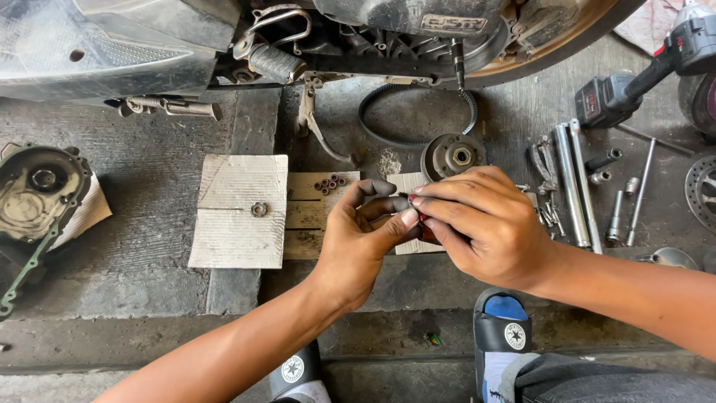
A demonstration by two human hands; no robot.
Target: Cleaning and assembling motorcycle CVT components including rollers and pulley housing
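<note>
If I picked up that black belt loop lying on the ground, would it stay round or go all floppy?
Probably floppy: the black belt already lies in a lopsided loop rather than a true circle. It looks thin, so likely light. Its toothed edge should give some grip, though it may be greasy.

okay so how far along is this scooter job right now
Done: the side cover is off, and the drive belt and pulley lie on the concrete. In hand: both the left hand and right hand work a small reddish part. Left: small rollers wait on the cardboard.
</note>
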